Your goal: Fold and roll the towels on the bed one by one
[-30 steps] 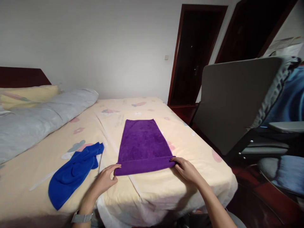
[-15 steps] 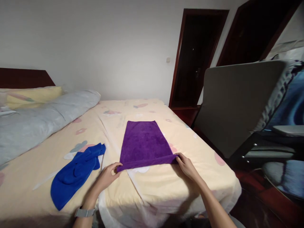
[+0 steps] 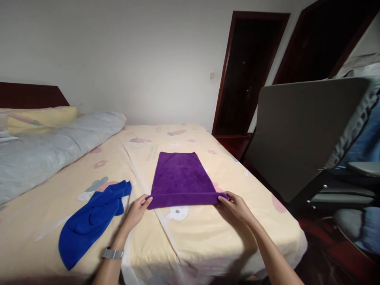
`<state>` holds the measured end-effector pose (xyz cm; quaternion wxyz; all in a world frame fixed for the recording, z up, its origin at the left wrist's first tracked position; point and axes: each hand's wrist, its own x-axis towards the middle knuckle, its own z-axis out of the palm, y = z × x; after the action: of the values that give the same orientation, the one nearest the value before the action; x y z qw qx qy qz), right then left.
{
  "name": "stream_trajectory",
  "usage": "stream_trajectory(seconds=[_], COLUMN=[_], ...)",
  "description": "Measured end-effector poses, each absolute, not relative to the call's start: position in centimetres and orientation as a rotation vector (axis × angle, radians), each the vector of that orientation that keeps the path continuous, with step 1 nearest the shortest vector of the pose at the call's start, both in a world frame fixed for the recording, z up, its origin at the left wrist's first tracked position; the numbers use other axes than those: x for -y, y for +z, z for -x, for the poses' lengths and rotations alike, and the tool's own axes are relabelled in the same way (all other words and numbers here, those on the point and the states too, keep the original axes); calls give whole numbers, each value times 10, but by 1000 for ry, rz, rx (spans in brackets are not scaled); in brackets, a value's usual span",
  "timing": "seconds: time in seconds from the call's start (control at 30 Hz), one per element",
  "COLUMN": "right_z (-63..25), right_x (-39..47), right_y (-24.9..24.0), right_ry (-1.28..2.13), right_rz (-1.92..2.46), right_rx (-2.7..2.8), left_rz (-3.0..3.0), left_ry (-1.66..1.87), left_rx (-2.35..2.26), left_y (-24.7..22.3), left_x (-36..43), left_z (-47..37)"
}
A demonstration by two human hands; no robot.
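Observation:
A purple towel (image 3: pixel 182 172) lies flat on the bed, its near edge turned over into a band that runs from hand to hand. My left hand (image 3: pixel 140 208) pinches the left end of that band. At the right end, my right hand (image 3: pixel 234 204) has the band between thumb and fingers. To the left of my left hand rests a crumpled blue cloth (image 3: pixel 92 221), which neither hand touches. A grey metal band is on my left wrist.
The bed (image 3: pixel 208 233) has a pale yellow patterned sheet. A long grey bolster (image 3: pixel 59 146) and a yellow pillow (image 3: pixel 44 116) lie at the left. Beyond the bed's right edge stands a large grey panel (image 3: pixel 297 130), with a dark door (image 3: pixel 249 75) behind it.
The folded band at the towel's near edge looks wider and flatter, lying further onto the towel. Both hands have moved slightly forward with it, and their grips remain.

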<state>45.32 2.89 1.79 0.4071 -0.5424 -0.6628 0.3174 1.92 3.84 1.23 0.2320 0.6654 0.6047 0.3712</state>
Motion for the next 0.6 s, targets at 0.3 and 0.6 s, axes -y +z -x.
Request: stream_trajectory(seconds=[0.3,0.6], right_z=[-458,-466], right_x=[-14,9], right_y=[33,29], right_ry=[683,760], right_rz=[1253,1249], right_rx=[1656,1687], left_rz=[-1679,-1723], left_ry=[1208,1330], left_rx=[-1480,-1612], left_y=[11,8], left_x=[-25,-2], left_z=[-6,-19])
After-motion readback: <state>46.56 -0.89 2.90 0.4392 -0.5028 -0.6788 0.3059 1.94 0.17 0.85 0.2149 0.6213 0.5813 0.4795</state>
